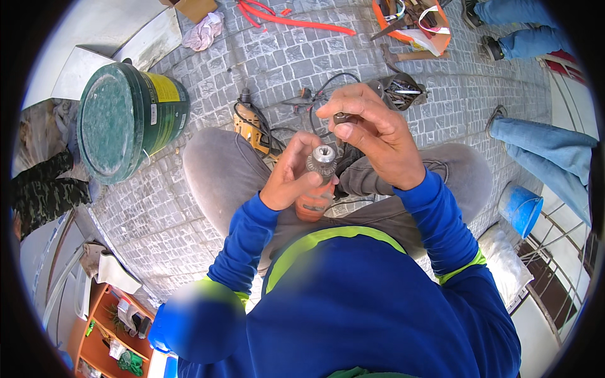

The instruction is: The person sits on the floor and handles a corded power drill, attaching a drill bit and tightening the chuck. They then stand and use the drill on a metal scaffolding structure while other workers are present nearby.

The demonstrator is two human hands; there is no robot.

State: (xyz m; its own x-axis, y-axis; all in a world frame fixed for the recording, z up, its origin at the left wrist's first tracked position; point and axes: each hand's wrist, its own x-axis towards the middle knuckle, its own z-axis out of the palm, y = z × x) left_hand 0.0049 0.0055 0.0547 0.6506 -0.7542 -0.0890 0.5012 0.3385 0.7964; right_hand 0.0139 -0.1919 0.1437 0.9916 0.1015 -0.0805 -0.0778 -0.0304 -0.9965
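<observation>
My left hand (291,173) is closed around the grey toothed chuck (322,161) of an orange power drill (313,203). The drill stands in my lap, chuck end up, and no bit shows in its mouth. Just above and to the right, my right hand (378,135) pinches a small dark metal cylinder (341,118) between thumb and fingers. A thin dark part seems to hang below it; its exact kind is unclear. The cylinder and the chuck are apart. Beyond my left hand, a yellow power tool (250,128) lies on the paving with its black cord.
A lidded green bucket (167,120) stands at left. Ahead are a dark tool bag (406,91), a hammer (409,57), an orange tool bag (443,43) and red tubing (309,26). People in jeans stand at right near a blue bucket (520,209); camouflage trousers show at left.
</observation>
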